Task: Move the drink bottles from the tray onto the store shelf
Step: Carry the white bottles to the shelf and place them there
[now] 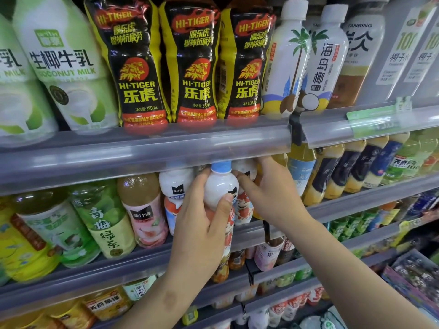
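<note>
My left hand (202, 224) grips a white milk-drink bottle (221, 188) with a light blue cap, held upright at the front of the middle shelf (147, 260). My right hand (273, 193) reaches in beside it, fingers touching a matching white bottle (244, 169) that stands on the shelf behind. Another bottle of the same kind (174, 186) stands just left of the held one. The tray is not in view.
The shelf above (142, 148) carries black-and-yellow Hi-Tiger bottles (194, 62), coconut milk (64, 65) and white coconut drinks (287, 58). Green tea bottles (104, 219) and a peach drink (145, 210) stand left of my hands, tea bottles (344, 167) to the right. Lower shelves hold more drinks.
</note>
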{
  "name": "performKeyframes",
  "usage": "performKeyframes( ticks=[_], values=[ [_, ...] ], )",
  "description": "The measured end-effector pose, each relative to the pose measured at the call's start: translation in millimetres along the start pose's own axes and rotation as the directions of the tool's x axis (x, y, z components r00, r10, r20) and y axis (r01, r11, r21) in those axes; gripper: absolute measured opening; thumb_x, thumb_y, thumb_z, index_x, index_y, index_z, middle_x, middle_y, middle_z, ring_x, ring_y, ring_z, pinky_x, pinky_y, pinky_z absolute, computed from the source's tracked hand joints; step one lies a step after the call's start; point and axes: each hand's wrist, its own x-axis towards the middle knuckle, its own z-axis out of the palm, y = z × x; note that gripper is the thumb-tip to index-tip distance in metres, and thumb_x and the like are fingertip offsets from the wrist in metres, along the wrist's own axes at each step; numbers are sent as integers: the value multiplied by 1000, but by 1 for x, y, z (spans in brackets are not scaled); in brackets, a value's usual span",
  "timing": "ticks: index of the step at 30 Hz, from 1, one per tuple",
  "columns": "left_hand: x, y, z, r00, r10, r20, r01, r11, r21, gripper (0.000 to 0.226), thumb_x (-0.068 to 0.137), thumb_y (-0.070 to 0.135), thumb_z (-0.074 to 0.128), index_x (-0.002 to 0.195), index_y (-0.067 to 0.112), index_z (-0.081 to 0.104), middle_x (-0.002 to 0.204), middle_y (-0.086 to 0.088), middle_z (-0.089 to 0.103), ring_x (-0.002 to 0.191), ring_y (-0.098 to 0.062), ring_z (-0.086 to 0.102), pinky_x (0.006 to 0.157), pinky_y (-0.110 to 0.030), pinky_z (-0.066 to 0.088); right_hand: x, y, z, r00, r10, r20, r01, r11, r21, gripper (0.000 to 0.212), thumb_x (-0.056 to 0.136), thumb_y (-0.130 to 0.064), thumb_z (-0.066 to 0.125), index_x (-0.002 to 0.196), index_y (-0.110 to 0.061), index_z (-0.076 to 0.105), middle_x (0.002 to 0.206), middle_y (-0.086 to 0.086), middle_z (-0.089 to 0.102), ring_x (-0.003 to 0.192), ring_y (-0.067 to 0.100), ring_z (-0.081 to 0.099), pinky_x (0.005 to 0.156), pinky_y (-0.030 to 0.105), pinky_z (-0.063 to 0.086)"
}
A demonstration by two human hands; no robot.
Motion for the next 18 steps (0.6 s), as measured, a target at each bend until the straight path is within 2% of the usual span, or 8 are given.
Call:
performKeyframes(
  ticks=[2,4,7,10,12,16,18],
  values=[
    [0,0,1,1000,1,2,-1,1000,2,44,100,36,57,143,31,45,125,15,60,105,7,61,82,-8,49,-1,0,-2,1000,-10,-22,8,996,-94,32,96,-33,71,119,-14,58,81,-11,54,65,7,49,54,15,35],
    [1,0,1,1000,12,2,-12,1000,6,44,101,36,57,142,31,45,126,13,60,105,8,61,82,-8,49,-2,-2,-4,999,-18,-39,11,985,-172,34,97,-37,70,116,-11,58,84,-6,54,70,15,50,58,28,36],
    [1,1,2,1000,31,-2,-31,999,9,42,101,36,57,141,33,45,127,13,60,108,8,60,84,-9,50,-3,-4,-5,998,-40,-49,28,974,-226,33,97,-36,69,115,-9,60,89,-2,54,74,21,55,61,31,39],
    [3,3,2,1000,25,1,-26,1000,5,42,101,39,55,141,34,44,129,10,60,107,6,61,85,-13,52,-5,-2,-5,998,-39,-49,25,966,-257,32,97,-29,70,117,-6,63,110,10,61,97,31,62,70,36,51],
    [6,4,2,999,29,13,-29,1000,-1,40,100,40,54,139,35,44,130,7,60,109,4,61,88,-16,52,-6,0,-6,999,-30,-45,17,967,-253,31,96,-25,71,119,-5,63,118,13,61,104,32,61,73,36,50],
    [11,7,4,998,26,51,-25,1000,-18,41,102,32,57,141,28,46,130,1,60,114,-9,62,96,-38,54,-5,2,-5,999,-34,-38,24,971,-240,33,92,-14,71,122,-3,61,120,15,60,105,36,60,72,35,47],
    [13,8,4,998,30,57,-29,999,-17,40,103,29,58,141,26,46,130,1,61,116,-12,62,97,-42,54,-6,1,-5,998,-39,-42,29,975,-219,36,92,-11,71,125,-3,59,123,16,60,107,36,59,76,38,51]
  ],
)
